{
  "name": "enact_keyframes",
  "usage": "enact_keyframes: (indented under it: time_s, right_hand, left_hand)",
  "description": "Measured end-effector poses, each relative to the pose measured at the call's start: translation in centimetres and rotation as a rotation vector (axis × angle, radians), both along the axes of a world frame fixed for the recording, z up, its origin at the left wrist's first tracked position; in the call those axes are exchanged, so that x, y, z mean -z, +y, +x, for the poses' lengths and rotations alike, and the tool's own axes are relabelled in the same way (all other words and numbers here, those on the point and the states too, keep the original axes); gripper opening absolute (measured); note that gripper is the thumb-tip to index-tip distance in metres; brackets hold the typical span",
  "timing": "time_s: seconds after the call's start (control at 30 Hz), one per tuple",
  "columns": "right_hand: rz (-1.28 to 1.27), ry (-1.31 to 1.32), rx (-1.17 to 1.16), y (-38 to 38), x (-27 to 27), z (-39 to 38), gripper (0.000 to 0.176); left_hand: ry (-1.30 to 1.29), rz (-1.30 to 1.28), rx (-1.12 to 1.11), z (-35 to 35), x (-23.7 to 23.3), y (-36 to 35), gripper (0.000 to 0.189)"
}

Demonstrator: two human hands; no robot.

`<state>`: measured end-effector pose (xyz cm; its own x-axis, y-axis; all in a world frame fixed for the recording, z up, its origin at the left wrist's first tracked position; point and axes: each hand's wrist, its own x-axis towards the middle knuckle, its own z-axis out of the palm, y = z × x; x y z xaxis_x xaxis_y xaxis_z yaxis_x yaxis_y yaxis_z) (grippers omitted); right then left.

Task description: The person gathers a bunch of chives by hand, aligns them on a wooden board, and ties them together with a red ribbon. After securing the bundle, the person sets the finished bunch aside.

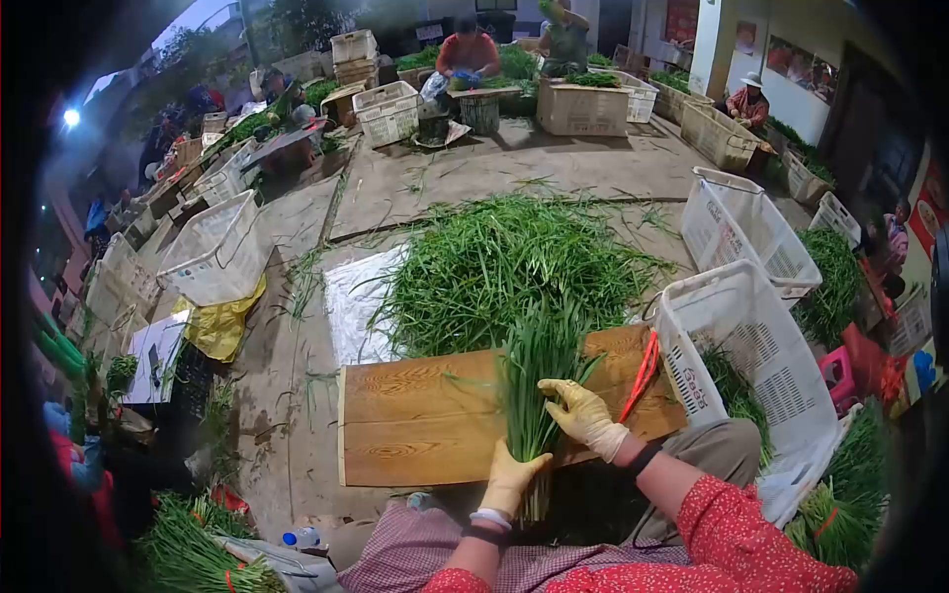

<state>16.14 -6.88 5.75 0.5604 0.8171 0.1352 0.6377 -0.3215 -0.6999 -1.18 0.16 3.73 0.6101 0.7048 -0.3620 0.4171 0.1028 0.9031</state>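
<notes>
A bundle of long green stalks stands nearly upright over a brown wooden board. My left hand, in a pale yellow glove, is wrapped round the lower stalks near the board's front edge. Higher up, my gloved right hand is at the bundle's right side, its thumb and fingers curled together; whether a stalk is between them is too small to tell. Red-orange ties lie on the board's right part. Behind the board is a large heap of loose green stalks, partly on a white sheet.
White plastic crates stand at the right, behind it and at the left. Tied bundles lie at the lower left, near a bottle. Several people work farther back, one in a red top.
</notes>
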Motion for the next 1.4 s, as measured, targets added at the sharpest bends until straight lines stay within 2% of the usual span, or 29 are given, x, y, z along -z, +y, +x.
enact_keyframes:
  time_s: [0.1,0.23,0.27,0.37,0.5,0.67,0.87,0.97,1.0,1.1,1.23,1.27,1.4]
  right_hand:
    - [0.010,0.130,0.015,0.1,1.8,0.3,0.043]
    - [0.065,0.211,0.025,0.3,2.9,0.4,0.049]
    - [0.088,0.212,0.015,0.4,3.2,0.4,0.049]
    - [0.130,0.227,0.018,0.3,3.3,0.4,0.046]
    - [0.075,0.305,0.058,-0.1,3.9,0.8,0.044]
    - [0.101,0.300,0.037,0.2,4.1,0.9,0.046]
    - [-0.109,0.197,-0.016,0.6,3.1,1.6,0.051]
    - [-0.314,-0.019,-0.077,0.9,1.5,1.8,0.054]
    - [-0.337,-0.020,-0.087,0.8,1.1,1.8,0.055]
    - [-0.378,0.000,-0.093,0.7,1.3,2.2,0.053]
    - [-0.302,0.156,0.048,0.7,1.7,1.9,0.050]
    - [-0.316,0.093,0.055,0.9,1.7,1.5,0.040]
    - [-0.309,-0.033,0.012,1.3,2.2,1.8,0.026]
  left_hand:
    - [0.014,0.015,0.029,0.2,2.7,0.9,0.077]
    - [0.089,0.527,-0.064,1.5,4.4,0.8,0.076]
    - [0.056,0.550,-0.068,1.7,4.6,0.9,0.069]
    - [-0.031,0.425,-0.087,2.1,4.4,1.3,0.063]
    - [-0.077,0.404,-0.099,2.5,7.6,1.5,0.056]
    - [-0.027,0.355,-0.122,2.6,7.2,1.5,0.050]
    - [-0.101,0.263,-0.154,2.5,5.6,1.4,0.049]
    - [-0.060,0.290,-0.202,2.6,8.5,1.2,0.049]
    - [-0.057,0.308,-0.200,2.6,9.2,1.1,0.049]
    - [-0.068,0.333,-0.183,2.7,9.1,0.9,0.047]
    - [-0.089,0.336,-0.167,2.7,7.0,0.8,0.043]
    - [-0.083,0.348,-0.172,2.7,6.9,0.8,0.042]
    - [-0.077,0.364,-0.169,2.5,6.9,0.8,0.038]
